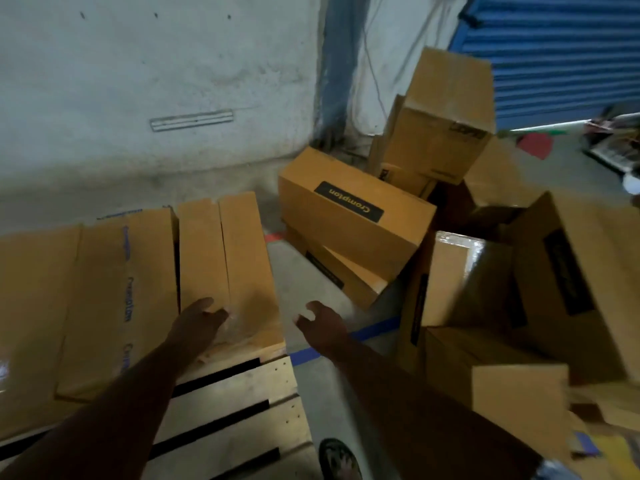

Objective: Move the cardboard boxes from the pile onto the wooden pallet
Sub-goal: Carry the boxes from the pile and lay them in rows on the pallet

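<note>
Concrete floor (304, 268), pale wall behind. Wooden pallet (242, 386) nearest, front slats bare. Left hand (201, 317) over the near end of the rightmost placed box (239, 258), fingers loosely curled, gripping nothing; contact unclear. Right hand (320, 327) empty, loosely curled, above the floor gap. Pile (450, 271) lies right; labelled box (349, 216) ahead of the right hand, tilted, long axis far-left to near-right. Blue shutter (561, 57) beyond.

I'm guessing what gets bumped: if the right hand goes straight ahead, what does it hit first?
Probably the lower tilted cardboard box beneath the Crompton-labelled box; the right hand is over bare floor, and depth is unclear.
</note>
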`<state>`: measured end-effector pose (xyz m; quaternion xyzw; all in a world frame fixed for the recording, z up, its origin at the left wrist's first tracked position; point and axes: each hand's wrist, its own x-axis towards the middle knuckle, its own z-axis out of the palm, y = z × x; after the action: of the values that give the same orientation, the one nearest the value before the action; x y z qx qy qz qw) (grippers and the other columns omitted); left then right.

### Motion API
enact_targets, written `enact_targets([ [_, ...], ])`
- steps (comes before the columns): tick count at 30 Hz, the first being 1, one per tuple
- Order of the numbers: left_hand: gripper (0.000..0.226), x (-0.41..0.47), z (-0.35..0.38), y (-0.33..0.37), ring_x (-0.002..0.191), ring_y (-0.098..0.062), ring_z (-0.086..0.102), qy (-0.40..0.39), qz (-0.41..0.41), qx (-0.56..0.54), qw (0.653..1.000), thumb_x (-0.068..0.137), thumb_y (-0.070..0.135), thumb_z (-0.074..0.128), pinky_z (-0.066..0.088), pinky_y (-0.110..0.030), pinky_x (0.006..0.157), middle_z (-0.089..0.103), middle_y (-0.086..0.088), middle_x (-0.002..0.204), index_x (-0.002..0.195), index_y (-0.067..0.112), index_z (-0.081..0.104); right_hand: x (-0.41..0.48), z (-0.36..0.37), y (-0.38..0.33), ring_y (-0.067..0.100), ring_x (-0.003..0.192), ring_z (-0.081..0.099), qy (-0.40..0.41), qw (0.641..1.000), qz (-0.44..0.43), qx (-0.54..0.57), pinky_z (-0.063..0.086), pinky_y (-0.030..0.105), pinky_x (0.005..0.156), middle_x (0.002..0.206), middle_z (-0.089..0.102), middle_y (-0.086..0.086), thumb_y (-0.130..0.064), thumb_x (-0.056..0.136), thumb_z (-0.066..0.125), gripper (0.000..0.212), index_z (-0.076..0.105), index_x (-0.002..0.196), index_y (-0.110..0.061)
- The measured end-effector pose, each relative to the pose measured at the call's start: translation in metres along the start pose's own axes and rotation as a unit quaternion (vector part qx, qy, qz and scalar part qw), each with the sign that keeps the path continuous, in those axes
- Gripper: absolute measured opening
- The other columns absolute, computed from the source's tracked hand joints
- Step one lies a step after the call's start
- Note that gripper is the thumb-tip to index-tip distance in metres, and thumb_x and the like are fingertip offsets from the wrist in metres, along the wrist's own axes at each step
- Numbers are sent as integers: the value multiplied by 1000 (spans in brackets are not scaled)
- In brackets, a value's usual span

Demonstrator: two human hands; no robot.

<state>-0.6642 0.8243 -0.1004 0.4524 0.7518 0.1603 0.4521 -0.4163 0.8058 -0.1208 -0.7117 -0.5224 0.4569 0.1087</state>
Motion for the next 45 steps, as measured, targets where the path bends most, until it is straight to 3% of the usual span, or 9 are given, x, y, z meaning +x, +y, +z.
enact_targets([
  [2, 60, -40, -18, 35, 109, -33, 64, -13, 31, -14, 999, 95, 43, 62, 54, -48, 95, 59, -17, 135, 144, 13, 48, -61, -29, -14, 27, 132, 51, 49, 998, 9, 50, 40, 36, 108, 144, 54, 10, -41, 99, 59, 55, 49, 143, -11],
  [7, 59, -157, -59, 111, 68, -23, 66, -46, 99, -100, 989, 91, 47, 65, 50, -29, 60, 63, -25, 129, 138, 12, 52, -211, -95, -49, 22, 101, 61, 156, 983, -2, 96, 40, 33, 82, 105, 59, 4, -44, 99, 57, 40, 58, 117, -8],
  [13, 35, -299, -64, 194, 83, -25, 66, -88, 186, -122, 971, 97, 46, 55, 54, -37, 70, 68, -8, 107, 118, 17, 59, -360, -173, -82, 30, 119, 59, 236, 952, -25, 194, 48, 47, 103, 131, 62, 12, -43, 99, 53, 44, 61, 128, -11],
  [17, 36, -366, -56, 233, 87, -24, 69, -111, 227, -117, 960, 97, 49, 54, 53, -37, 69, 69, -2, 106, 118, 22, 60, -431, -229, -81, 10, 91, 60, 273, 926, -44, 258, 47, 20, 75, 108, 63, 0, -32, 100, 55, 28, 67, 116, -12],
  [20, 35, -408, -40, 259, 94, -26, 71, -127, 258, -116, 951, 97, 49, 52, 57, -41, 76, 69, -2, 108, 122, 25, 59, -474, -259, -71, 27, 99, 61, 310, 914, -68, 254, 50, 42, 89, 100, 64, 8, -41, 101, 50, 32, 65, 99, -13],
  [23, 41, -440, -13, 279, 96, -25, 70, -147, 272, -113, 944, 99, 49, 51, 58, -43, 79, 67, -1, 111, 129, 23, 58, -509, -286, -52, 18, 76, 55, 341, 900, -74, 261, 42, 32, 65, 80, 56, 2, -38, 103, 50, 30, 61, 93, -13],
  [26, 43, -463, 22, 290, 96, -24, 69, -168, 270, -115, 941, 99, 49, 50, 59, -42, 80, 67, 0, 109, 132, 23, 57, -532, -309, -26, 12, 66, 50, 350, 893, -64, 277, 42, 32, 72, 71, 51, -3, -37, 101, 53, 30, 57, 76, -21],
  [39, 48, -519, 203, 282, 101, -22, 65, -204, 180, -109, 956, 101, 44, 50, 57, -38, 81, 64, -2, 114, 141, 18, 50, -557, -366, 150, 25, 96, 56, 276, 888, -21, 367, 46, 43, 85, 97, 59, 5, -45, 98, 56, 28, 61, 95, -18],
  [45, 25, -493, 278, 216, 107, -31, 65, -187, 114, -94, 971, 101, 42, 50, 55, -47, 90, 63, -7, 108, 118, 25, 56, -530, -328, 234, 16, 80, 58, 223, 892, 22, 392, 47, 38, 76, 85, 62, 2, -39, 101, 55, 26, 62, 91, -16],
])
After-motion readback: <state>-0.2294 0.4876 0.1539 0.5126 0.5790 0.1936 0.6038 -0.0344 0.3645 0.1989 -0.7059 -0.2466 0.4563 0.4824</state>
